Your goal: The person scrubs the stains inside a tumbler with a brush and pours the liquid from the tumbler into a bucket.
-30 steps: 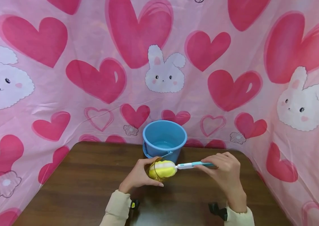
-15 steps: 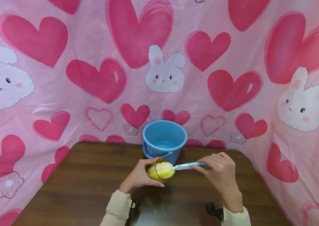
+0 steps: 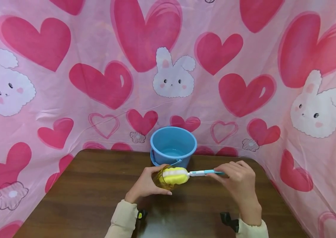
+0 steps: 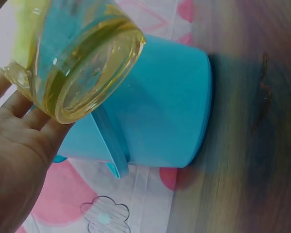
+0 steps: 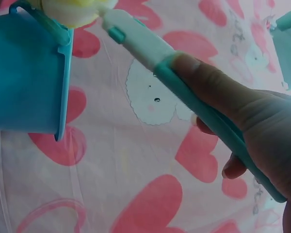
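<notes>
My left hand (image 3: 147, 184) grips an amber see-through glass (image 4: 94, 73), tipped on its side with its mouth toward the right. A sponge bottle brush (image 3: 177, 176) with a yellow and white head reaches partly into that mouth. My right hand (image 3: 235, 175) holds the brush by its white and teal handle (image 5: 199, 104), thumb along the top and fingers curled beneath. Both things are held above the table, in front of the blue bucket (image 3: 187, 145). In the left wrist view the thick base of the glass faces the camera.
The blue bucket stands at the table's back edge, its handle (image 4: 109, 143) hanging down on the near side. A dark wooden table (image 3: 96, 198) lies under the hands. Pink cloth (image 3: 209, 99) printed with hearts and rabbits hangs around the back and sides.
The right hand moved the brush left, deeper into the glass, then back right, so more of the sponge head shows now. The left hand and glass stay nearly in place.
</notes>
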Demonstrator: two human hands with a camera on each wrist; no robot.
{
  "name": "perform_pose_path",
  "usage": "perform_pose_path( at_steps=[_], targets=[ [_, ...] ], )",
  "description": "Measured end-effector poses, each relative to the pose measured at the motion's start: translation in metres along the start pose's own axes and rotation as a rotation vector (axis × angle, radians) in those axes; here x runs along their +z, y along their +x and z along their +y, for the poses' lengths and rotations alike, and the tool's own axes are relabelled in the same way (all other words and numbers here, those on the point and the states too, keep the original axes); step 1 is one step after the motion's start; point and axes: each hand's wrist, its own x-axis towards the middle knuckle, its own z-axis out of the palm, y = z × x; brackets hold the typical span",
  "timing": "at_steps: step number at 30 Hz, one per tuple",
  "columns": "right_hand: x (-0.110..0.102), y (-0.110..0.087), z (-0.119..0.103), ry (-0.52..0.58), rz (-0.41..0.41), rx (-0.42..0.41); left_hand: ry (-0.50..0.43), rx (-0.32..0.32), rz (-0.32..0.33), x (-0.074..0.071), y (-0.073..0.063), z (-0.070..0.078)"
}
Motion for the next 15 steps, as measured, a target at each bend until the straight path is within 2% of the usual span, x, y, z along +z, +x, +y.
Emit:
perform_pose_path(
  at_steps=[5,9,12,15],
  targets=[
    [0.002,-0.002,-0.002,0.033,-0.096,0.027,0.027,0.008,0.018,0.000,0.002,-0.001],
    [0.010,-0.005,-0.001,0.075,-0.141,0.024,0.037,0.004,0.015,0.002,0.001,-0.001],
    [0.016,-0.007,-0.001,0.102,-0.136,0.008,0.026,-0.001,0.014,0.004,0.001,-0.001],
    [0.019,-0.009,0.001,0.099,-0.090,-0.005,0.012,0.001,0.015,0.005,0.000,-0.001]
  ],
)
